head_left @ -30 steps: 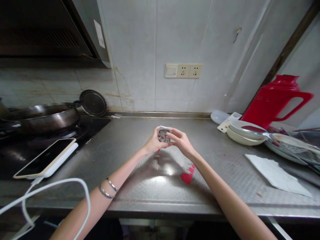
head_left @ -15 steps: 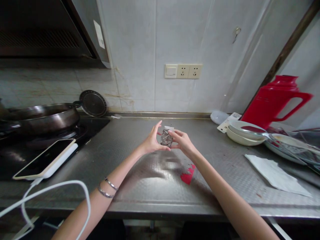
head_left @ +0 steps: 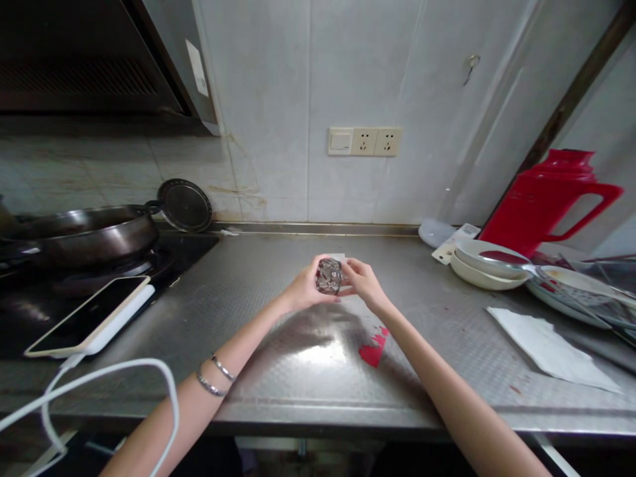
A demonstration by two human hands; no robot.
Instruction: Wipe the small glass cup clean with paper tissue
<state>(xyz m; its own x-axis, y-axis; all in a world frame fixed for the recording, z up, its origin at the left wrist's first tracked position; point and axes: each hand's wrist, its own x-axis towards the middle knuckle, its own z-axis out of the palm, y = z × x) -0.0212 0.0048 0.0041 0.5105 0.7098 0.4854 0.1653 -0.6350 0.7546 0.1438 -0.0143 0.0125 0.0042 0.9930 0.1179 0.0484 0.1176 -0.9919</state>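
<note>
Over the middle of the counter I hold a small smoky glass cup [head_left: 328,276], its round patterned face turned toward me. My left hand [head_left: 309,286] is wrapped around its left side, thumb below and fingers above. On the right side, my right hand [head_left: 358,281] grips the cup by its edge between thumb and fingers. Behind the cup, a scrap of white paper or tissue [head_left: 338,256] sticks up by the right thumb; what holds it is hidden. Below the right wrist, a torn red piece [head_left: 371,351] lies on the metal counter [head_left: 278,391].
At left, a phone [head_left: 89,315] with a white cable [head_left: 124,364] lies by the stove, below a pan [head_left: 94,235]. At right are stacked bowls [head_left: 489,271], a red thermos jug [head_left: 546,192] and a white napkin [head_left: 549,348]. A pan lid [head_left: 185,205] leans on the wall.
My left hand, spread beside the cup before, has closed around it. The cup has turned so its round face shows toward me; my right hand stays on it.
</note>
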